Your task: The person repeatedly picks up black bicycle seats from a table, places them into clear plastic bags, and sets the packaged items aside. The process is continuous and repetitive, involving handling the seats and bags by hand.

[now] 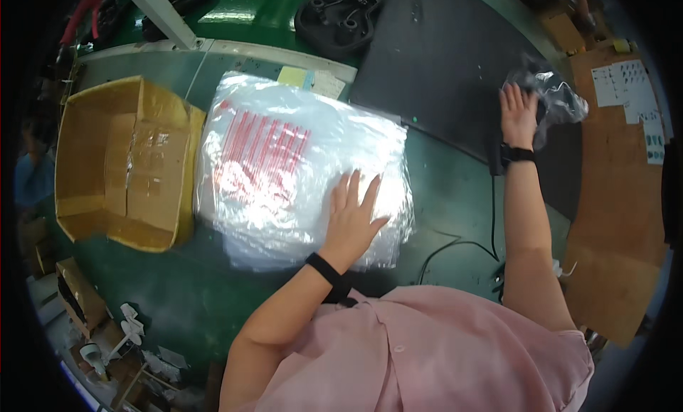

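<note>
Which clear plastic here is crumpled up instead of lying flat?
The crumpled plastic by the right hand, bunched and wrinkled; the plastic stack with red print, under the left hand, lies spread flat.

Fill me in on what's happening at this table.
A person spreads their left hand over a stack of clear plastic with red print. Their right hand, open, is beside crumpled clear plastic over a dark panel; contact is unclear. An open cardboard box stands left of the stack.

On the table, toward its left edge, I see an open cardboard box; beyond the far edge, a black moulded part; along the right, a brown board bearing paper sheets.
</note>
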Motion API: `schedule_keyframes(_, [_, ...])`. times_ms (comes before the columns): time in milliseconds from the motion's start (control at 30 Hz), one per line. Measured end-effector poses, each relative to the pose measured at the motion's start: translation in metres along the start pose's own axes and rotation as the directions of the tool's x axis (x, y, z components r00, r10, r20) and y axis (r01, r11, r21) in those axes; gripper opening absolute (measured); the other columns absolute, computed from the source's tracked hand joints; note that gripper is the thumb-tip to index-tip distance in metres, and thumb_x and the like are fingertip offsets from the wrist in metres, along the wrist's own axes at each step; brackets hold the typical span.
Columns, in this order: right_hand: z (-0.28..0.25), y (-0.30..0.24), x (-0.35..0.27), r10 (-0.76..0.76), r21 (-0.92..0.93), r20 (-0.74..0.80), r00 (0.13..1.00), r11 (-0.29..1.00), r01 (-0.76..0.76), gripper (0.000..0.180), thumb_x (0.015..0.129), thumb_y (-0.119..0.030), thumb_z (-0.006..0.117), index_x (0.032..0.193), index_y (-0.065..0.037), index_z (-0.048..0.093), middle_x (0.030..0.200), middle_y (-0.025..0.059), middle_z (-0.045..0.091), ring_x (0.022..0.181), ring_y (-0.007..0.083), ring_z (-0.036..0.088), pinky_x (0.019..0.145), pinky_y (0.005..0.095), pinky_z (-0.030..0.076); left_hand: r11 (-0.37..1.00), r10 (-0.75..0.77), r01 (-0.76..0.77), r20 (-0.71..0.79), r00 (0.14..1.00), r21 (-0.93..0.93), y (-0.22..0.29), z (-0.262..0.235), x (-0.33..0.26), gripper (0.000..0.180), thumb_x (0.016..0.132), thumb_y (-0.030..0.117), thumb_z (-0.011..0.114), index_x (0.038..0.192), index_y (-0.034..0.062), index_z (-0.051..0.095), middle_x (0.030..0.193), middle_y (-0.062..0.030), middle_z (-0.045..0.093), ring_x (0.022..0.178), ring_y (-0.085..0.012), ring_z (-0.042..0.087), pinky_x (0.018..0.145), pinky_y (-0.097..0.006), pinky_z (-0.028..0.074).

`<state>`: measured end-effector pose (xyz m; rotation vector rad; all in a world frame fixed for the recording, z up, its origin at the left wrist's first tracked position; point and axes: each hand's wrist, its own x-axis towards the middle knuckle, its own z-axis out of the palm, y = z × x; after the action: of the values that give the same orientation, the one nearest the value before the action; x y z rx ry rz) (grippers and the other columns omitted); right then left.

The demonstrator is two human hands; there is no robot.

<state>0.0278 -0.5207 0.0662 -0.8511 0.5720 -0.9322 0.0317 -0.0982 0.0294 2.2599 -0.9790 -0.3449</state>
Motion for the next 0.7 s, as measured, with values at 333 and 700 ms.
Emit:
schedule_keyframes(333, [0.246,0.215,0.135,0.413,-0.207,0.851,0.326,-0.307,0.929,0.085,0.066,0.005,0.058,0.144,-0.010,0.031,0.142,0.0211,0.037,0.133,0.0364,0.034,0.110,0.0392,0.032,0.981,-0.032,0.043,0.062,0.998,-0.187,-0.040,0.018,-0.005,0.067,0.068,0.000,0.059,0.133,0.0013,0.045,0.135,-0.0175,0.044,0.124,-0.0361,0.040,0.104,-0.045,0.034])
schedule_keyframes(700, [0.239,0.160,0.069,0.801,-0.601,0.536,0.266,0.141,0.786,0.073,0.061,-0.014,0.071,0.125,0.010,0.045,0.102,0.0162,0.060,0.091,0.0205,0.059,0.078,0.0318,0.050,0.866,-0.222,0.301,0.232,0.947,-0.400,-0.065,0.001,-0.004,0.023,0.080,0.003,0.061,0.103,0.0033,0.061,0.094,-0.0126,0.062,0.093,-0.0317,0.058,0.084,-0.039,0.045])
